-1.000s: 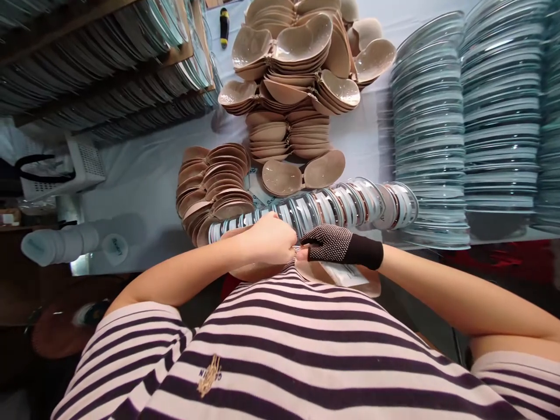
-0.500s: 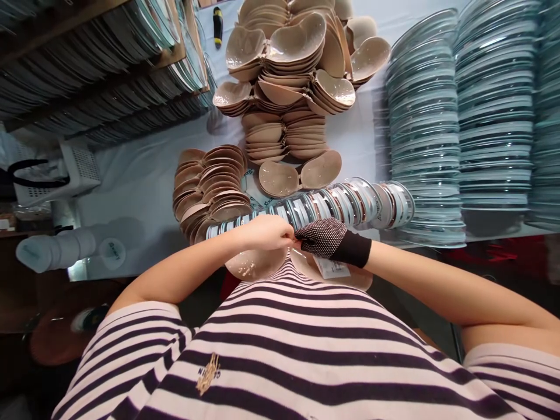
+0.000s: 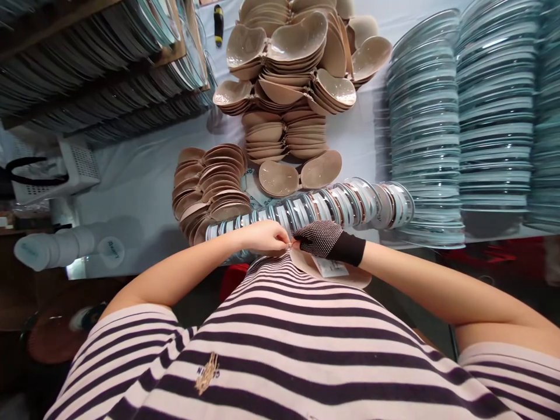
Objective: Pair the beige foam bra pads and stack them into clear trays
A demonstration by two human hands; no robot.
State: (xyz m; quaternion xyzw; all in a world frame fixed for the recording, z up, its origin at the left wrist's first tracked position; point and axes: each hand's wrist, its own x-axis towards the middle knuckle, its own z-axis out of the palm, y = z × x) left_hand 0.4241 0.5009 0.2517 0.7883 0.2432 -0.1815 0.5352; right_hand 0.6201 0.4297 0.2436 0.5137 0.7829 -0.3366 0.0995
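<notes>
My bare left hand [image 3: 265, 238] and my right hand [image 3: 326, 240], in a black dotted fingerless glove, meet fingertip to fingertip just above my striped shirt. Together they pinch the middle of a beige adhesive bra cup pair [image 3: 341, 275] with a white tag on it. Only its right cup shows, below my right wrist; my left hand and shirt hide the rest. Just beyond my hands lies a row of packed clear round cases [image 3: 332, 204].
Piles of beige cups [image 3: 293, 64] and a darker brown stack [image 3: 210, 186] sit on the white table [image 3: 140, 175]. Tall stacks of clear plastic trays [image 3: 424, 128] stand at right. At left are shelves of flat packs [image 3: 87, 64], a white basket [image 3: 74, 166] and white rolls [image 3: 56, 248].
Both hands have drawn closer to my chest with the cup pair. The left cup, visible half a second ago, is now hidden behind my hand and shirt.
</notes>
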